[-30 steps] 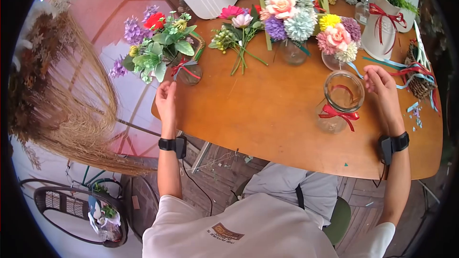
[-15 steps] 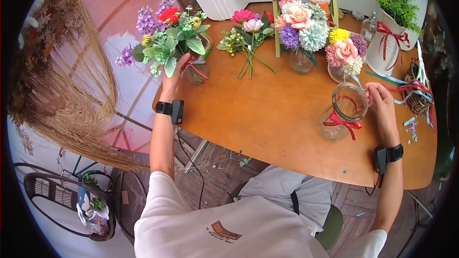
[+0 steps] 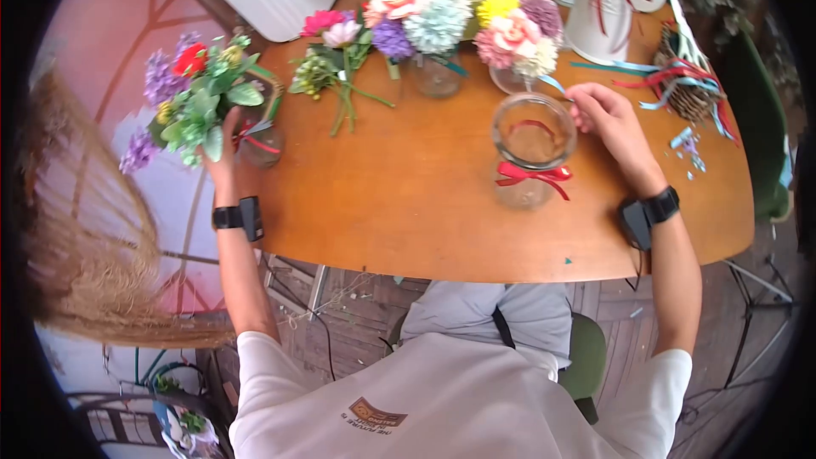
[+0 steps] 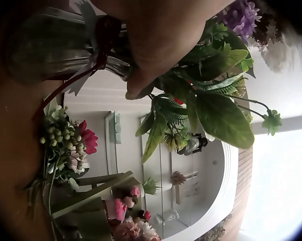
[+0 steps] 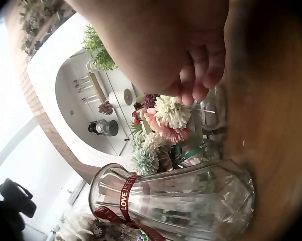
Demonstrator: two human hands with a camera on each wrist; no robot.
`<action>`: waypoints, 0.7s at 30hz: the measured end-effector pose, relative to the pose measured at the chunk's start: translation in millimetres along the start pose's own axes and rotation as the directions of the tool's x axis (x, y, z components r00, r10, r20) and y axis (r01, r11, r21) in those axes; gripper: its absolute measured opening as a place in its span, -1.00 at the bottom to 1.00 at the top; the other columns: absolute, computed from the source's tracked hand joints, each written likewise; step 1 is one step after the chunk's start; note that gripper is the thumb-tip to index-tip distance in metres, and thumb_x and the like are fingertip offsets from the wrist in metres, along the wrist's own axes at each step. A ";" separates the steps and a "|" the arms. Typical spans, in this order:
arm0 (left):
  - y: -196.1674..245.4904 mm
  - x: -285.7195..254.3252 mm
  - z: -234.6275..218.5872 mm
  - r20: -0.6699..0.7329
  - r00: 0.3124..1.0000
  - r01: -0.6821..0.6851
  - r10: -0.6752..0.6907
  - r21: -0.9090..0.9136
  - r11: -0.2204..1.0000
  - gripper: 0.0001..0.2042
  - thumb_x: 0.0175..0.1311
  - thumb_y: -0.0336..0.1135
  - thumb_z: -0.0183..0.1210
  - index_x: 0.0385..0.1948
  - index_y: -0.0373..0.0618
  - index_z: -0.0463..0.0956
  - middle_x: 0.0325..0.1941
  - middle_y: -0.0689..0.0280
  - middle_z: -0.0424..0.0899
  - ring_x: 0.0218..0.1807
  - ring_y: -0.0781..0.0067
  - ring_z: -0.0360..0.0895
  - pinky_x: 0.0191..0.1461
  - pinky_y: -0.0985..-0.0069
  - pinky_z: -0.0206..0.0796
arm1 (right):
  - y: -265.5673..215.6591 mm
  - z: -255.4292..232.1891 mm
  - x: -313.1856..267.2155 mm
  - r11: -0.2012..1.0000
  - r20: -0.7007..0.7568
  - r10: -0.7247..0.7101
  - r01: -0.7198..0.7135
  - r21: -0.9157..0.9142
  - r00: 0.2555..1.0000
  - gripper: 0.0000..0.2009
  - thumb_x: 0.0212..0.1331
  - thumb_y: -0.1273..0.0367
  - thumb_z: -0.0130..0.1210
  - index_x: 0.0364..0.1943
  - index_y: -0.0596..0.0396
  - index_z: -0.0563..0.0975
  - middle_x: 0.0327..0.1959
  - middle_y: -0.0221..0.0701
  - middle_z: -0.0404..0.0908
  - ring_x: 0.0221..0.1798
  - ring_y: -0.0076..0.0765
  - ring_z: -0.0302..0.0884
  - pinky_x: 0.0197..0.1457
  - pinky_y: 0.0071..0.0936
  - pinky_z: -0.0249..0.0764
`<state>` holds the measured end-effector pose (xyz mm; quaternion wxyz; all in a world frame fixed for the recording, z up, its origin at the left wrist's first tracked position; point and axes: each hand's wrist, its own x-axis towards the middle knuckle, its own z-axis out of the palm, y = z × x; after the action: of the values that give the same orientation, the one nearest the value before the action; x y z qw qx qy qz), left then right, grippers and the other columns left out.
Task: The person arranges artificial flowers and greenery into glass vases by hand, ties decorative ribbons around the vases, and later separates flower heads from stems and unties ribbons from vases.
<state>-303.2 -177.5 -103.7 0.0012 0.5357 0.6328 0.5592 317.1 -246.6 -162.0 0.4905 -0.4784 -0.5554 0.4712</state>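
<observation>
At the table's left end my left hand (image 3: 223, 157) grips the stems of a mixed flower bouquet (image 3: 200, 115), close to the rim of its glass vase (image 3: 262, 155). In the left wrist view the thumb lies across the stems at the vase mouth, under broad green leaves (image 4: 223, 120); the other fingers are mostly hidden. A second glass vase (image 3: 523, 195) with a red ribbon bow (image 3: 535, 175) stands upright on the right, without flowers. Beside its rim, my right hand (image 3: 619, 132) has loosely curled fingers (image 5: 201, 73) and holds nothing.
Loose flowers (image 3: 336, 76) lie beside two bouquets in glass vases, a large one (image 3: 421, 13) and a smaller one (image 3: 520, 38). A white pitcher (image 3: 599, 30) with a red bow stands behind. A pinecone bundle (image 3: 687, 98) with ribbons and blue scraps (image 3: 687, 149) lie at right.
My left hand has moved forward from beside the left vase to the bouquet's stems and taken hold of them. The right hand stays beside the flowerless vase. The head view has shifted.
</observation>
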 end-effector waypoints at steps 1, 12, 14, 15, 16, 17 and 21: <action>-1.0 1.0 2.5 0.022 0.998 0.057 -0.054 -0.145 0.988 -0.49 0.11 -0.16 0.50 0.00 -0.33 0.61 0.00 0.17 0.72 -0.05 0.32 0.61 0.12 0.31 0.41 | 0.7 -2.0 0.3 1.000 0.022 0.000 0.000 0.002 1.000 -0.74 0.50 0.21 0.02 -0.05 0.09 0.62 -0.32 -0.65 0.57 -0.27 -0.75 0.44 -0.16 -0.71 0.39; 11.5 -7.5 13.2 0.022 0.991 0.128 -0.130 -0.390 0.912 -0.51 0.17 -0.32 0.45 0.13 -0.26 0.54 0.05 0.29 0.66 -0.02 0.42 0.59 0.11 0.44 0.43 | -4.8 -0.9 -1.2 1.000 0.037 -0.013 0.013 -0.020 0.999 -0.75 0.50 0.21 0.02 -0.05 0.05 0.63 -0.33 -0.66 0.56 -0.26 -0.76 0.44 -0.14 -0.70 0.40; 6.7 4.1 6.3 0.030 0.980 0.195 -0.195 -0.291 0.937 -0.56 0.18 -0.35 0.44 0.09 -0.24 0.56 0.01 0.31 0.66 -0.07 0.45 0.62 0.01 0.45 0.48 | -2.0 -1.3 -0.5 1.000 0.028 -0.004 0.004 -0.004 1.000 -0.75 0.50 0.21 0.02 -0.05 0.04 0.62 -0.32 -0.67 0.57 -0.27 -0.77 0.44 -0.16 -0.72 0.39; -7.3 8.6 2.8 0.029 0.974 0.222 -0.224 -0.314 0.923 -0.57 0.17 -0.35 0.44 0.07 -0.25 0.57 0.01 0.31 0.67 -0.07 0.45 0.62 0.00 0.46 0.49 | 0.0 -1.9 -0.2 1.000 0.021 -0.009 0.009 -0.008 1.000 -0.76 0.49 0.21 0.03 -0.05 0.04 0.62 -0.32 -0.67 0.57 -0.28 -0.77 0.44 -0.17 -0.73 0.38; 1.5 2.2 4.9 0.026 0.967 0.246 -0.252 -0.336 0.909 -0.58 0.17 -0.35 0.44 0.05 -0.26 0.57 0.00 0.31 0.67 -0.07 0.46 0.63 -0.01 0.47 0.49 | 0.9 -2.3 0.1 1.000 0.046 -0.025 0.025 0.008 0.999 -0.76 0.49 0.21 0.03 -0.05 0.04 0.62 -0.32 -0.67 0.57 -0.28 -0.77 0.44 -0.17 -0.73 0.38; -1.0 3.2 6.2 -0.034 0.987 0.138 -0.155 -0.297 0.945 -0.68 0.18 -0.29 0.44 -0.08 -0.23 0.63 -0.22 0.38 0.65 -0.33 0.56 0.52 -0.29 0.54 0.34 | 1.1 -2.5 0.0 1.000 0.034 -0.022 0.022 0.009 0.999 -0.76 0.50 0.21 0.03 -0.05 0.05 0.62 -0.33 -0.66 0.57 -0.28 -0.77 0.44 -0.18 -0.73 0.38; 22.6 -8.9 8.0 -0.020 0.995 0.081 -0.101 -0.452 0.888 -0.65 0.15 -0.37 0.46 -0.06 -0.29 0.62 -0.07 0.25 0.71 -0.15 0.46 0.65 -0.07 0.48 0.51 | -2.8 -0.5 -0.4 1.000 0.018 -0.012 0.012 0.010 1.000 -0.75 0.50 0.24 0.03 -0.06 0.10 0.61 -0.35 -0.64 0.55 -0.29 -0.75 0.45 -0.18 -0.72 0.37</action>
<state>-279.3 -182.5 -96.0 0.1381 0.4786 0.5101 0.7012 317.4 -247.2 -159.2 0.4906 -0.4684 -0.5602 0.4755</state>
